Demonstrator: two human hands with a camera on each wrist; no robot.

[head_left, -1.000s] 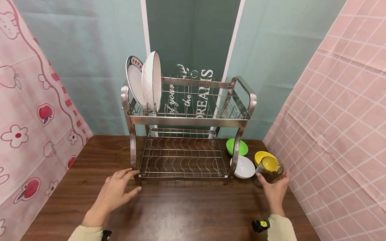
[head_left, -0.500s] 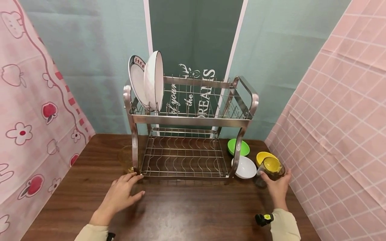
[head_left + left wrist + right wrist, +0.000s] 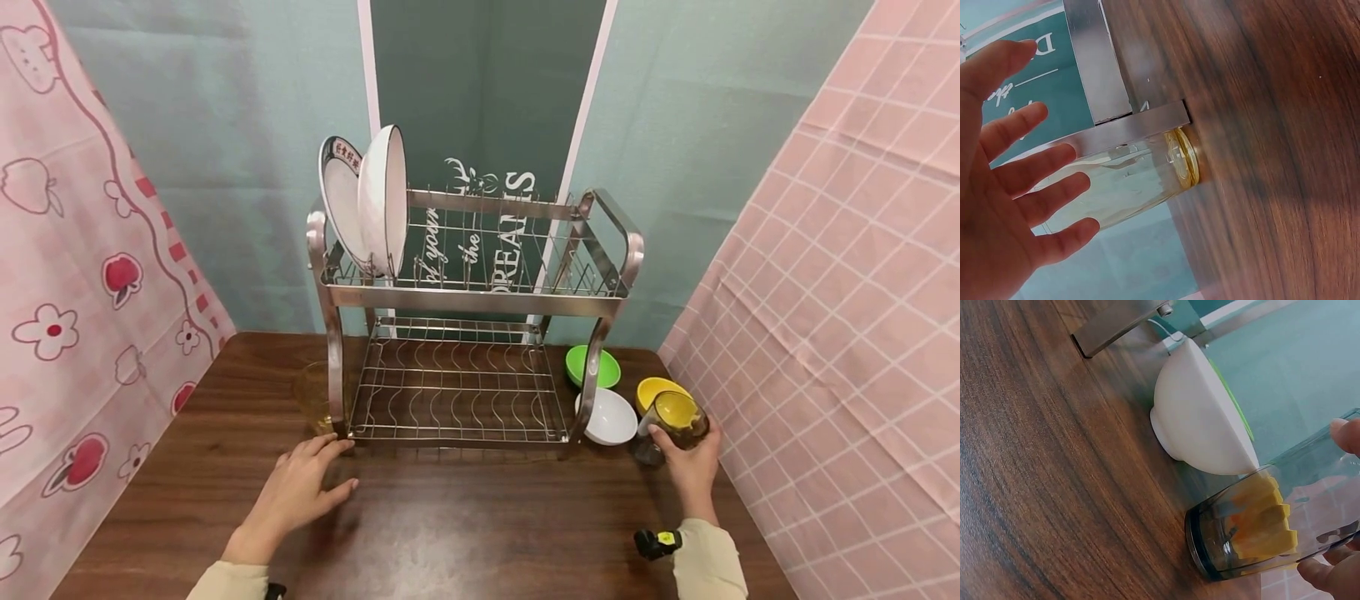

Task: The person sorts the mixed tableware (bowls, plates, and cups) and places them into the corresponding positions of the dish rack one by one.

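Observation:
My right hand [image 3: 693, 468] grips a tall smoky-grey drinking glass [image 3: 1244, 528] near its top, thumb on one side and fingers on the other. The glass stands upright, its base at the tabletop, in front of a yellow bowl [image 3: 654, 390] and beside a white bowl [image 3: 611, 417]. My left hand [image 3: 296, 483] holds nothing, its fingers spread by the front left leg of a two-tier metal dish rack [image 3: 472, 302]. Just past those fingers, partly behind the leg, stands a clear yellowish glass [image 3: 1129, 181].
On the rack's upper tier, a patterned plate [image 3: 341, 196] and a large white bowl [image 3: 382, 204] lean at the left. A green bowl [image 3: 592, 367] sits behind the right leg. Pink gridded cloth [image 3: 840, 317] closes off the right side.
The head view has shifted slightly, and my left hand has drawn back a little toward me. My right hand stays on the smoky glass, which has hardly moved.

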